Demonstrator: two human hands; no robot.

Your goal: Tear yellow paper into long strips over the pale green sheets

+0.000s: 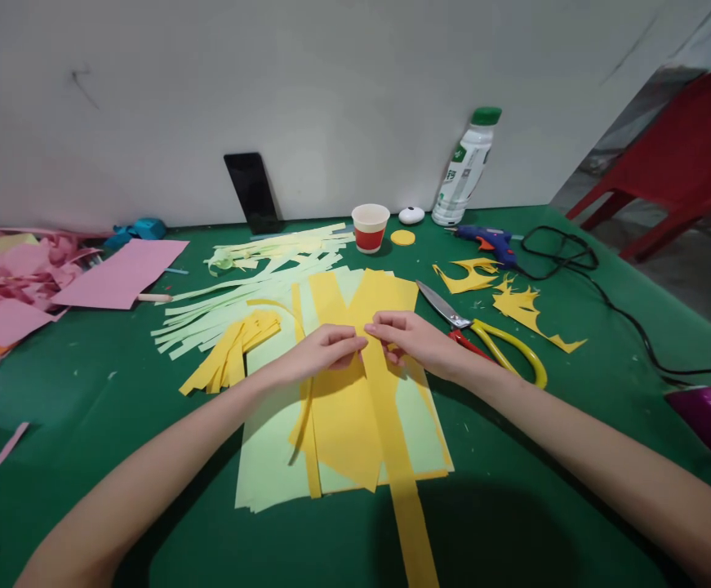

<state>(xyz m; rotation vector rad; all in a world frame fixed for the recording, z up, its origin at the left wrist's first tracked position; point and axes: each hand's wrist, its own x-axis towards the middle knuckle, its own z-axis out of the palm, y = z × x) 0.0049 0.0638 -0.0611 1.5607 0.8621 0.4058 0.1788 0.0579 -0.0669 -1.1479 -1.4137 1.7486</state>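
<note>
My left hand [332, 349] and my right hand [413, 339] meet over the middle of the paper pile, both closed in a pinch with fingertips almost touching. Between them is the upper end of a long yellow paper strip [399, 457], which runs down past the pile towards me. Exactly what the fingertips grip is partly hidden. Beneath lie yellow paper pieces [346, 425] on pale green sheets [269, 465]. Folded yellow strips [233, 351] lie left of my left hand. Scissors [471, 322] with yellow and red handles rest open-bladed or nearly so beside my right hand.
Behind the pile stand a paper cup [371, 229], a phone [252, 192] and a leaning bottle [466, 167]. A blue glue gun [490, 242] with a black cord lies right, near yellow scraps [532, 310]. Pink paper [119, 273] covers the left; green strips [257, 298] lie nearer the pile.
</note>
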